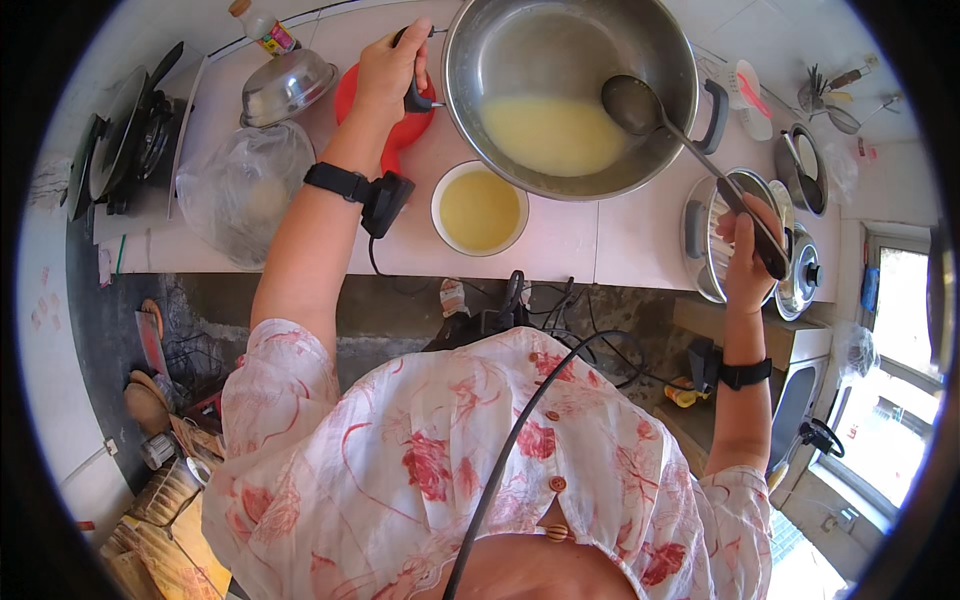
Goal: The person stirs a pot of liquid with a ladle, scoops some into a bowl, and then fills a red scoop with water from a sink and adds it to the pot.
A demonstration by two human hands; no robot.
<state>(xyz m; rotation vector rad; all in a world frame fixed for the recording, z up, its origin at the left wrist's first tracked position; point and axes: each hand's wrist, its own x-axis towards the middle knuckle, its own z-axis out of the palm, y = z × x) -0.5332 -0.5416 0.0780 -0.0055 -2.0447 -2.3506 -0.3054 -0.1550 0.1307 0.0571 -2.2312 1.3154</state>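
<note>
My left hand (pixel 391 71) grips the dark side handle of a large stainless steel pot (pixel 574 187). Pale yellow liquid (pixel 555 139) has pooled in the pot on the side nearest me, and part of the steel bottom shows bare. With my right hand (pixel 746 259) I hold the dark handle of a metal ladle (pixel 632 105); its bowl is inside the pot, at the right edge of the liquid. A white bowl with a dark rim (pixel 480 208), holding similar yellow liquid, stands on the counter just below the pot's near edge.
Left of the pot are a red plastic item (pixel 401 135), an upturned metal bowl (pixel 285 86) and a clear plastic bag (pixel 247 187). A steel pot (pixel 697 240), a lid (pixel 799 274) and a smaller pan (pixel 801 169) stand right. The counter's front edge (pixel 555 279) runs before me.
</note>
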